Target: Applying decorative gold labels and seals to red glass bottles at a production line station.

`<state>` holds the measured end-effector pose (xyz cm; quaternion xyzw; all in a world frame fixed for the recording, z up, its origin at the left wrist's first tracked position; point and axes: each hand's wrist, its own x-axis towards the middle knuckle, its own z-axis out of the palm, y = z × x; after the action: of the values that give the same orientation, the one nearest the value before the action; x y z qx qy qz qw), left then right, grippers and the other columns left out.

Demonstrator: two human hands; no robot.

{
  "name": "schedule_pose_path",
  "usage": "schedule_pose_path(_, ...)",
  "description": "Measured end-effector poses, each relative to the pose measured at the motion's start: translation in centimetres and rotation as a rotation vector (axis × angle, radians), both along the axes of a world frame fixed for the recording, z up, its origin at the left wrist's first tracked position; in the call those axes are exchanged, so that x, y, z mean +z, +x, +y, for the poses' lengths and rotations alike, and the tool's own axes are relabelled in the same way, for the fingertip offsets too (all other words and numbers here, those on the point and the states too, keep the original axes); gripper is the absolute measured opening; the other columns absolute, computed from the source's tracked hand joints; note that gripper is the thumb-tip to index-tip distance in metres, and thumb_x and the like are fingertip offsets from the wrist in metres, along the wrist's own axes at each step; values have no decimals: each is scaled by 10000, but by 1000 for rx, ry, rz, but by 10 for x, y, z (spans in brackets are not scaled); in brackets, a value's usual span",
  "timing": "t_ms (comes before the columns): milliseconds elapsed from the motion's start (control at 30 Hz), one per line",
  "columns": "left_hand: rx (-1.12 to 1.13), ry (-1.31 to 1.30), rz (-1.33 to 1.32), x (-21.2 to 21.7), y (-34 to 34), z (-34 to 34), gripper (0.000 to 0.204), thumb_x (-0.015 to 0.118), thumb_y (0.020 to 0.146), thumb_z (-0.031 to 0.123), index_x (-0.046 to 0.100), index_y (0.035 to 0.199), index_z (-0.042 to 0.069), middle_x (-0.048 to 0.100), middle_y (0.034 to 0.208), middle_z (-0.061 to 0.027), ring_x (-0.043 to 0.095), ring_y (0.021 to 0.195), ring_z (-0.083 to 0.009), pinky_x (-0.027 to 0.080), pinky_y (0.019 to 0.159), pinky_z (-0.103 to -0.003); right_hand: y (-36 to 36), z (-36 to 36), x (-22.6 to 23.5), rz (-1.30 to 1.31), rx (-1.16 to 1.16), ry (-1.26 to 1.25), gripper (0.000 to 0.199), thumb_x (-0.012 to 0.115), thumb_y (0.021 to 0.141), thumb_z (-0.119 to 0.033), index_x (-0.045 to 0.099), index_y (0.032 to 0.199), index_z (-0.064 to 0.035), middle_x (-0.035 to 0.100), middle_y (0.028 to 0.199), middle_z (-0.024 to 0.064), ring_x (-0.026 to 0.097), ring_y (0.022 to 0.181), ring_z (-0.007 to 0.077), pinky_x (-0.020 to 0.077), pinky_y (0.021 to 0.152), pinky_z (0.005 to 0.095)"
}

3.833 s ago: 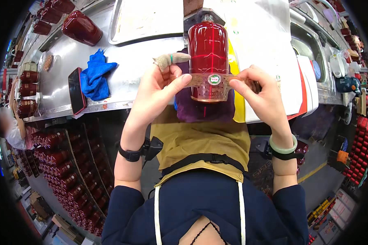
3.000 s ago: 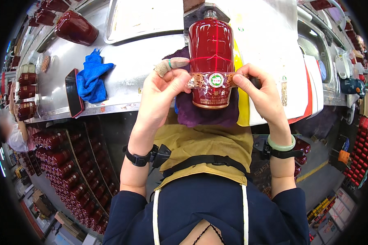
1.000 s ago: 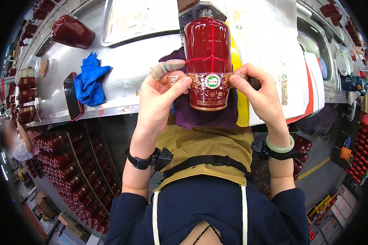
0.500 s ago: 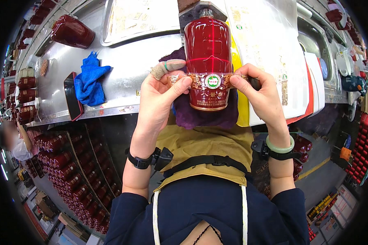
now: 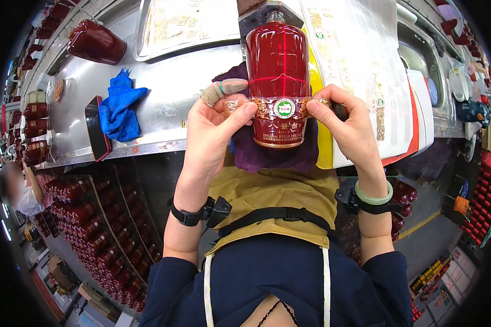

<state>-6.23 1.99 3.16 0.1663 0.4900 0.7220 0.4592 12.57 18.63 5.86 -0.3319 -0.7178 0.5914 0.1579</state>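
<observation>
A dark red glass bottle (image 5: 276, 60) lies on a folded purple cloth (image 5: 275, 159), its neck pointing away from me. Red laser lines cross on its body. Across its lower part stretches a clear decal strip (image 5: 285, 108) with gold pattern and a round green-and-white emblem. My left hand (image 5: 215, 122) pinches the strip's left end between thumb and forefinger; a knitted cover sits on one finger. My right hand (image 5: 343, 120) pinches the right end the same way. Whether the strip touches the glass all along, I cannot tell.
To the left are a blue cloth (image 5: 120, 106), a phone (image 5: 97, 128) and another red bottle (image 5: 96, 42). A tray (image 5: 188, 27) with decal sheets stands behind. Decal sheets (image 5: 354, 65) lie at right beside a sink (image 5: 420, 52). Racked bottles (image 5: 93, 234) fill the lower left.
Both hands keep their pinch and have barely moved. The strip looks shifted very slightly against the bottle's gold lettering.
</observation>
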Motion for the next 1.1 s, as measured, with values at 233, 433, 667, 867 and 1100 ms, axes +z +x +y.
schedule_pose_path(233, -2, -11, -18, 2, 0, 0, 400, 773, 933, 5, 633, 1307, 16, 699, 1007, -34, 689, 953, -117, 578, 857, -274, 0, 1, -2, 18, 7, -5, 202, 774, 965, -200, 726, 978, -3, 546, 751, -77, 421, 693, 25, 339, 611, 223)
schedule_pose_path(433, -4, 3, -10, 0, 0, 0, 401, 775, 928, -4, 633, 1304, 12, 701, 1006, -36, 688, 958, -115, 581, 882, -279, -1, 0, 0, 25, 8, -16, 197, 772, 967, -194, 725, 975, -2, 553, 756, -76, 422, 693, 24, 341, 612, 223)
schedule_pose_path(667, 5, 4, 6, 3, 1, 2, 404, 785, 919, -8, 636, 1294, 10, 693, 1006, -29, 688, 964, -114, 581, 885, -275, -1, 1, 1, 6, 7, -27, 202, 769, 972, -198, 713, 974, -5, 571, 768, -74, 438, 702, 18, 353, 619, 220)
schedule_pose_path(867, 10, -5, -3, 4, 2, 1, 419, 788, 914, -14, 628, 1300, 14, 682, 1012, -20, 682, 964, -111, 574, 885, -269, -2, 0, 1, 22, 23, -42, 214, 771, 972, -210, 707, 970, -5, 566, 768, -75, 453, 712, 19, 364, 633, 216)
schedule_pose_path(1100, 13, -23, 16, 5, 2, 2, 421, 791, 911, -16, 626, 1297, 17, 677, 1012, -18, 670, 955, -107, 565, 880, -276, -2, 2, -1, 25, 22, -75, 210, 771, 970, -210, 701, 958, -12, 558, 760, -76, 443, 705, 14, 348, 622, 215)
